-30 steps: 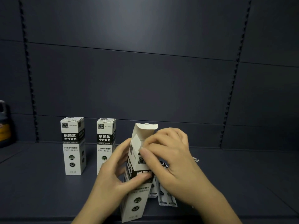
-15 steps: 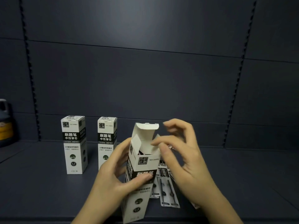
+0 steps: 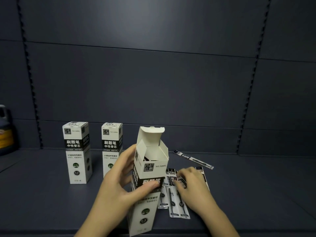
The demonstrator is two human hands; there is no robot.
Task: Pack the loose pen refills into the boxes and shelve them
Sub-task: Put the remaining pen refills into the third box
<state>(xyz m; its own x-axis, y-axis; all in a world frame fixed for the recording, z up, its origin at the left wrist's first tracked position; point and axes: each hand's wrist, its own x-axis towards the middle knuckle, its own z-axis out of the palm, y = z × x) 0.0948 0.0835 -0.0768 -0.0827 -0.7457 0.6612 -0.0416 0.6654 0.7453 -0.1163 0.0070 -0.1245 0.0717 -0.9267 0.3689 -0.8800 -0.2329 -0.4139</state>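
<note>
Your left hand grips the open refill box, thumb across its front. Your right hand, down from the box mouth, covers the packeted refills right of it; its fingertips blur, so its grip is unclear. Two closed boxes stand left.

Both the left hand and right hand look bare, forearms seemingly sleeveless, no jewellery visible.
</note>
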